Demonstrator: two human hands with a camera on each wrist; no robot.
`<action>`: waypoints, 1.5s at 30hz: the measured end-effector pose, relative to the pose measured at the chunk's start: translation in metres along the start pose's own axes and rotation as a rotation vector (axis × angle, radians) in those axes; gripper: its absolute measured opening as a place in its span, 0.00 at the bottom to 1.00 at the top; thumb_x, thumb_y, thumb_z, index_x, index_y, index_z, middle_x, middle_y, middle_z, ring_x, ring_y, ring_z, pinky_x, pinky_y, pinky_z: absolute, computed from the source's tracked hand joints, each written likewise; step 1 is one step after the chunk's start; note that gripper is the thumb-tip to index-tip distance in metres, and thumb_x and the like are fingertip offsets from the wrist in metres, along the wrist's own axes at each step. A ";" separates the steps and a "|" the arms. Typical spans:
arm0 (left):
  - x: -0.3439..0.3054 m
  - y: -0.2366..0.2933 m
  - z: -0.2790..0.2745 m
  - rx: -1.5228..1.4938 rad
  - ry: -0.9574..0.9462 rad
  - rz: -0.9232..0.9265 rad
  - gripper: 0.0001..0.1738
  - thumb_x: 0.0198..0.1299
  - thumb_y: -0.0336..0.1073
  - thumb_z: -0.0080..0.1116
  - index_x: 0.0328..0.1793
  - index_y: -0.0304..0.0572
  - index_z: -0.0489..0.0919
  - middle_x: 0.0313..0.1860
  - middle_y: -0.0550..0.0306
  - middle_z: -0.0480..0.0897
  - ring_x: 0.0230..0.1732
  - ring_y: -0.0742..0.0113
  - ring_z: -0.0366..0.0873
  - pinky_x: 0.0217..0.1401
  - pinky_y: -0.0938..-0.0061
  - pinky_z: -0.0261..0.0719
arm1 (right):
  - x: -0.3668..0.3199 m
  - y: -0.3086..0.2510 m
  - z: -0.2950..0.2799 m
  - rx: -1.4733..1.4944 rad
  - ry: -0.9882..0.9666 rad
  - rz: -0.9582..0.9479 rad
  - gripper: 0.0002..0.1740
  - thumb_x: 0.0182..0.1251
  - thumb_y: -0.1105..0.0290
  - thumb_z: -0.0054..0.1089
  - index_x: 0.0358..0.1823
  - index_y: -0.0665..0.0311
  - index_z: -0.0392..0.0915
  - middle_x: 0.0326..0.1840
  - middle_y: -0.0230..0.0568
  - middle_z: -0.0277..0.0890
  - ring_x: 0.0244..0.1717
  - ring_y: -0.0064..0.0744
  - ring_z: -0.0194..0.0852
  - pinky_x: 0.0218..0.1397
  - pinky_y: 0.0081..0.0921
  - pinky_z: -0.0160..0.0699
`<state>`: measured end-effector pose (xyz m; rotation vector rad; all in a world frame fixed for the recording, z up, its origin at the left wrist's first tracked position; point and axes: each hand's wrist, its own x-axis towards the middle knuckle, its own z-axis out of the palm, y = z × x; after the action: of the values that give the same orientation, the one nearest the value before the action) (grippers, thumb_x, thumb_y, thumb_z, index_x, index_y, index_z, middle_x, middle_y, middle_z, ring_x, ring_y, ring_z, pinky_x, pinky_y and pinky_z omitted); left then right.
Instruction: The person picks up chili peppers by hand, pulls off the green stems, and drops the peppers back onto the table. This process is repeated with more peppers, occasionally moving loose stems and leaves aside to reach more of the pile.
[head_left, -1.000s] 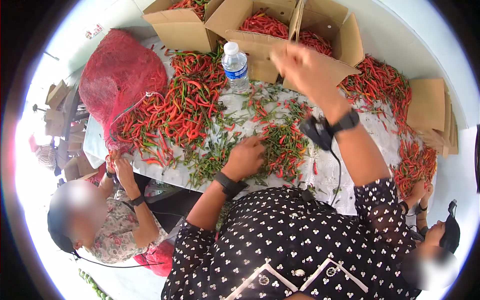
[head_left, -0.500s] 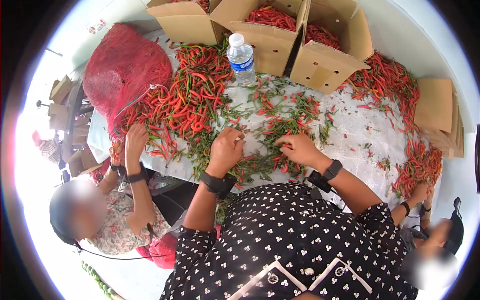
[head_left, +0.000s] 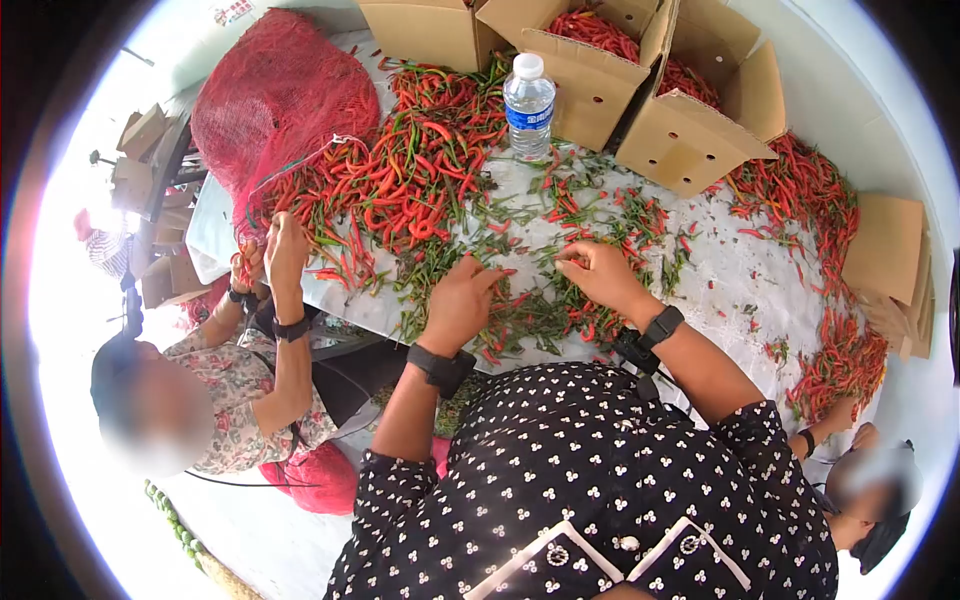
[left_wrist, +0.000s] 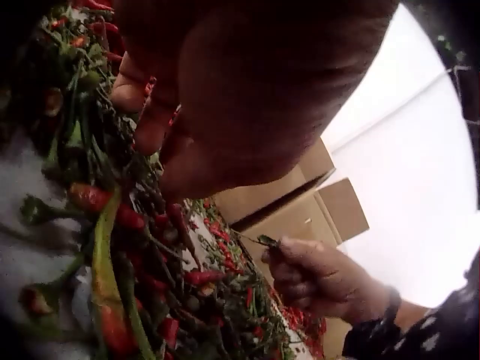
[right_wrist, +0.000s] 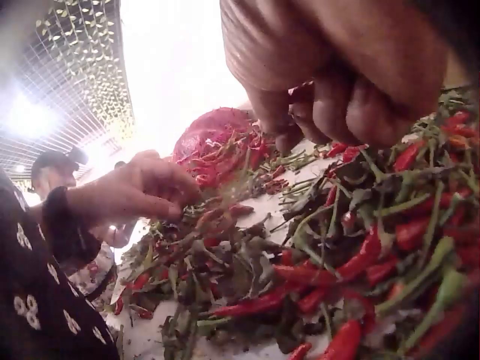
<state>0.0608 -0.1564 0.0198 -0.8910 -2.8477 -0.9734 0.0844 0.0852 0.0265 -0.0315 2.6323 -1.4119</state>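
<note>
Two hands meet over the chilli pile (head_left: 540,312) on the worktop (head_left: 722,268): the left hand (head_left: 462,300) pinches a red chilli (head_left: 499,272), the right hand (head_left: 600,272) pinches a green stem (left_wrist: 267,241). Pinching close to the cap would likely snap stems off cleanly.

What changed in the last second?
The right hand, raised over the brown cardboard boxes a second ago, came down to the pile of red chillies and green stems and pinches a green stem. The left hand stayed on that pile, pinching a red chilli.
</note>
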 end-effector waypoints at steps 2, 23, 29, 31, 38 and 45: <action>0.006 0.003 0.003 0.073 -0.058 -0.002 0.11 0.47 0.27 0.56 0.39 0.42 0.80 0.42 0.53 0.75 0.38 0.51 0.76 0.35 0.64 0.75 | -0.002 -0.001 -0.002 0.253 -0.084 0.125 0.16 0.65 0.60 0.52 0.38 0.69 0.76 0.26 0.34 0.76 0.23 0.26 0.70 0.26 0.25 0.68; 0.059 0.055 0.025 -0.303 -0.088 -0.040 0.06 0.52 0.28 0.53 0.36 0.35 0.73 0.21 0.44 0.78 0.21 0.55 0.79 0.25 0.68 0.75 | -0.016 -0.049 -0.023 0.460 0.057 0.024 0.07 0.60 0.70 0.59 0.31 0.67 0.76 0.22 0.27 0.70 0.23 0.09 0.59 0.22 0.14 0.56; 0.059 0.070 0.036 -0.198 -0.263 0.368 0.11 0.48 0.31 0.55 0.40 0.45 0.78 0.43 0.50 0.77 0.36 0.48 0.78 0.37 0.61 0.77 | -0.032 -0.006 -0.062 0.988 -0.101 0.193 0.12 0.68 0.64 0.46 0.28 0.62 0.70 0.24 0.30 0.70 0.18 0.14 0.62 0.16 0.10 0.52; 0.058 0.069 0.049 -0.135 -0.353 0.404 0.12 0.47 0.30 0.55 0.40 0.47 0.78 0.50 0.52 0.71 0.41 0.49 0.77 0.39 0.62 0.77 | -0.054 -0.003 -0.059 0.609 -0.101 0.329 0.13 0.66 0.63 0.49 0.30 0.64 0.73 0.23 0.33 0.73 0.23 0.18 0.70 0.24 0.16 0.65; 0.049 0.032 0.038 -0.064 -0.290 0.237 0.07 0.48 0.27 0.51 0.35 0.43 0.76 0.43 0.51 0.73 0.36 0.47 0.76 0.36 0.59 0.75 | -0.074 0.027 -0.016 -0.169 -0.298 -0.125 0.12 0.52 0.72 0.55 0.40 0.59 0.77 0.29 0.43 0.76 0.31 0.41 0.75 0.36 0.34 0.73; 0.022 0.020 0.014 -0.094 -0.044 0.124 0.07 0.48 0.28 0.53 0.35 0.40 0.78 0.43 0.51 0.74 0.35 0.48 0.76 0.36 0.61 0.76 | -0.054 0.023 -0.016 0.035 -0.266 -0.085 0.08 0.57 0.72 0.54 0.38 0.65 0.75 0.29 0.39 0.75 0.25 0.33 0.71 0.29 0.30 0.69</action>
<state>0.0558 -0.1243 0.0237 -1.0962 -2.7623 -1.0942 0.1364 0.1166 0.0228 -0.3089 2.4139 -1.3727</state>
